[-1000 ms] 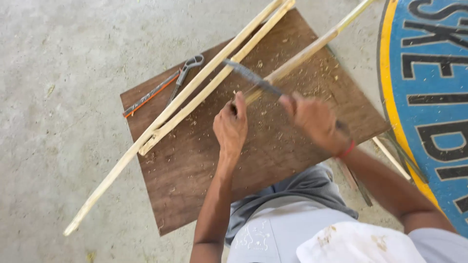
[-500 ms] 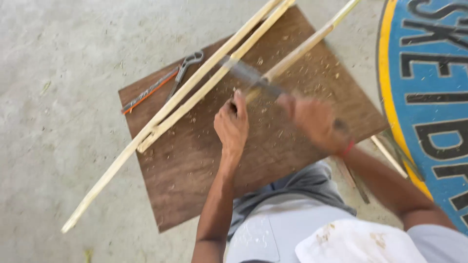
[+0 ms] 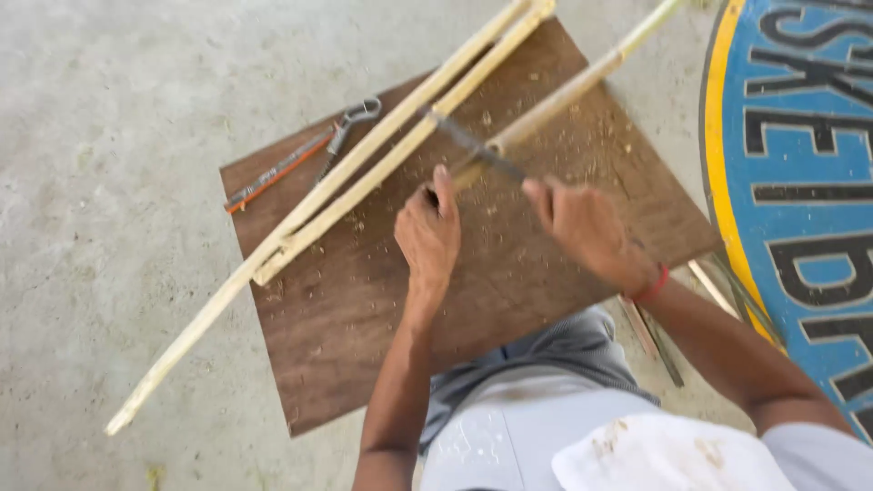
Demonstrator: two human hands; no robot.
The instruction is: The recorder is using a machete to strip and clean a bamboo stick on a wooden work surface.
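Observation:
A brown board point(image 3: 364, 309) lies on the concrete floor, strewn with sawdust. My left hand point(image 3: 428, 229) presses the near end of a pale bamboo stick point(image 3: 564, 95) that runs up to the right across the board. My right hand point(image 3: 587, 227) grips the handle of a saw point(image 3: 475, 145) whose dark blade crosses the stick just past my left fingers. Two longer bamboo strips point(image 3: 364, 177) lie side by side to the left, reaching off the board's near-left edge.
Red-handled pincers point(image 3: 305, 156) rest at the board's far-left corner. A large round blue and yellow sign point(image 3: 800, 164) lies to the right. Thin sticks point(image 3: 655, 332) lie on the floor beside my right forearm. My knee in grey cloth point(image 3: 546, 364) is below the board.
The saw blade has shifted along its stroke across the stick, and my right hand moved with it. My left hand stays pressed on the stick.

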